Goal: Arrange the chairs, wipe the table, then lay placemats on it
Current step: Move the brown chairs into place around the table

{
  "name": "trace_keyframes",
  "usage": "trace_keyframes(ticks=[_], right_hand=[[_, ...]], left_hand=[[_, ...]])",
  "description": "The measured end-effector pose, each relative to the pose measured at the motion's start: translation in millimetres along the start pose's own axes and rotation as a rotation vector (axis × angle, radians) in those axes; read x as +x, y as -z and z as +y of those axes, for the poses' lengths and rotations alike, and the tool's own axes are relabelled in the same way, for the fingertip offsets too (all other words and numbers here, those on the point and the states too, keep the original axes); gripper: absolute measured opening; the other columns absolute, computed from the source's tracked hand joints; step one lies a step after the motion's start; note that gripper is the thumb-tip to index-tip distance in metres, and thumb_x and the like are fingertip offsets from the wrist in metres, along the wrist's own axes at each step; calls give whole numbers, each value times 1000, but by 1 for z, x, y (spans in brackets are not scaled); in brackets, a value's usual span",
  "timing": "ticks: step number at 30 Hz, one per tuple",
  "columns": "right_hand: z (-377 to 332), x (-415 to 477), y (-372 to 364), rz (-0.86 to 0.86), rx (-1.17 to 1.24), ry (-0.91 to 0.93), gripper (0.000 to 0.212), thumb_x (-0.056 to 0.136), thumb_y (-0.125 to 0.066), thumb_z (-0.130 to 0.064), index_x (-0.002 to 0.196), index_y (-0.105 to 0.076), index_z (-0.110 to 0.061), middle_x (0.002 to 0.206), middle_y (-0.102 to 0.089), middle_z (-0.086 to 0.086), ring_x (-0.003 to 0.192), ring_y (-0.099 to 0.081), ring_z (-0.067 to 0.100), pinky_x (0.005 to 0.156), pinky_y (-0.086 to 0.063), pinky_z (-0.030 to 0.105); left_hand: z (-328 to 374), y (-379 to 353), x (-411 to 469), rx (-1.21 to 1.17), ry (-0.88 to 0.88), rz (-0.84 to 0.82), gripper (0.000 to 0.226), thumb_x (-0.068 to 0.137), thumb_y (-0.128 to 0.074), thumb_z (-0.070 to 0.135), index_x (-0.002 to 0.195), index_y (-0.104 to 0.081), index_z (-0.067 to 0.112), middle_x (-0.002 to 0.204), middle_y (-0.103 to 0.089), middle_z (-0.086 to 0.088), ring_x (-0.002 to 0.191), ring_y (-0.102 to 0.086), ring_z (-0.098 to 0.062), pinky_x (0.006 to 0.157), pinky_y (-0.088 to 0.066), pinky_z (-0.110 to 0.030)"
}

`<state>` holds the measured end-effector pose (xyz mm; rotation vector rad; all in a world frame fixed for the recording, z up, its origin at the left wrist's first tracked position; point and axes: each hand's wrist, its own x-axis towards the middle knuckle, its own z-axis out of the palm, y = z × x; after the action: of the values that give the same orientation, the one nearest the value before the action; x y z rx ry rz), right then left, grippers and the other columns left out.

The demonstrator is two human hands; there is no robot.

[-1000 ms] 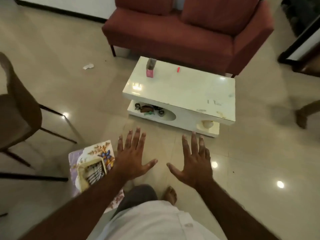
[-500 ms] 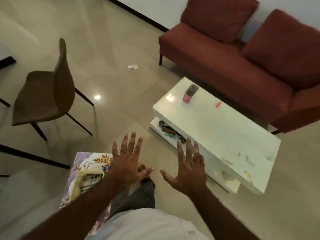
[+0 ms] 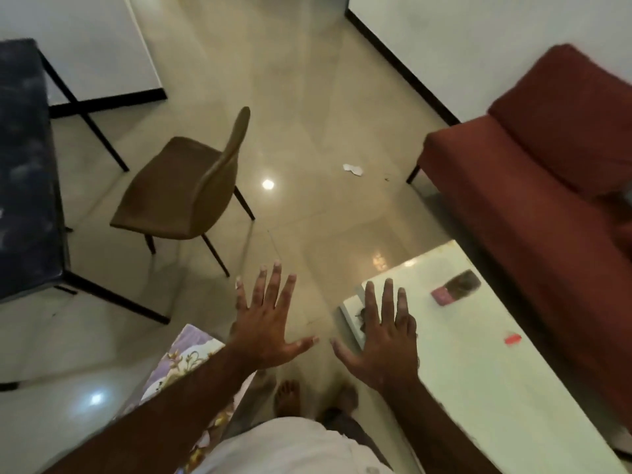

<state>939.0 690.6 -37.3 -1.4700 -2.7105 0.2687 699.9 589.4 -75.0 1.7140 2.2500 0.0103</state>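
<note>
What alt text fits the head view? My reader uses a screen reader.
Two empty hands, left and right, spread open above a tiled floor; a brown chair stands ahead left, a white low table and red sofa right.

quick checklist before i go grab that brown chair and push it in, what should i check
1. Left hand free: ok, open, fingers spread, holding nothing.
2. Right hand free: ok, open and empty.
3. Brown chair upright: ok, standing on its legs, seat bare.
4. Floor path to the chair: ok, though a white paper scrap lies off to the right.
5. Dark table reachable for the chair: ok, the chair stands beside it.
6. Floral placemats underfoot: cannot tell, partly hidden by the left arm.
</note>
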Motion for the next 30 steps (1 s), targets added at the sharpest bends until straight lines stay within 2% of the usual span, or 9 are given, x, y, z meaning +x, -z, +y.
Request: trace_keyframes(ticks=[4, 7, 11, 18, 22, 26, 30], right_hand=[[4, 66, -8, -36, -10, 106, 128, 82, -48, -99, 177, -14, -21, 185, 3, 13, 170, -7, 44, 128, -26, 64], [7, 120, -10, -30, -8, 164, 127, 83, -47, -98, 178, -13, -21, 185, 3, 14, 170, -8, 45, 128, -26, 63], [14, 194, -12, -50, 9, 219, 126, 83, -45, -100, 178, -12, -24, 185, 5, 12, 170, -7, 44, 130, -19, 61], [-2, 348, -3, -135, -55, 440, 130, 82, -41, -102, 177, 4, -26, 184, 16, 13, 169, -1, 46, 130, -22, 63], [-44, 419, -1, -137, -34, 545, 130, 82, -42, -101, 177, 7, -28, 184, 18, 11, 170, 2, 44, 132, -23, 66], [-107, 497, -11, -106, -39, 673, 126, 84, -46, -97, 178, 1, -26, 185, 11, 13, 169, -6, 46, 129, -27, 64], [-187, 576, -28, -97, -68, 757, 121, 88, -43, -95, 178, -7, -23, 185, 4, 15, 169, -10, 45, 128, -30, 63]], left_hand=[[-17, 3, 32, -37, 94, -22, 133, 81, -27, 107, 175, 13, 22, 178, 35, -10, 166, 24, -42, 126, 8, -78], [-28, 12, 71, -47, 166, -47, 132, 82, -25, 107, 172, 22, 23, 174, 42, -9, 164, 29, -42, 126, 10, -78], [-44, 27, 123, -62, 259, -29, 132, 81, -20, 108, 168, 31, 23, 172, 46, -10, 163, 33, -41, 126, 10, -78], [-83, 74, 202, -94, 453, 66, 133, 81, -20, 108, 171, 26, 21, 174, 42, -10, 165, 29, -40, 127, 6, -78], [-120, 86, 231, -146, 636, 160, 134, 80, -21, 109, 172, 24, 21, 175, 40, -9, 165, 28, -38, 127, 6, -79], [-174, 95, 264, -219, 753, 214, 139, 81, -27, 108, 170, 28, 17, 176, 38, -8, 165, 29, -35, 128, 8, -76], [-245, 97, 302, -354, 894, 229, 137, 77, -14, 111, 168, 32, 20, 176, 39, -6, 165, 30, -33, 129, 9, -75]])
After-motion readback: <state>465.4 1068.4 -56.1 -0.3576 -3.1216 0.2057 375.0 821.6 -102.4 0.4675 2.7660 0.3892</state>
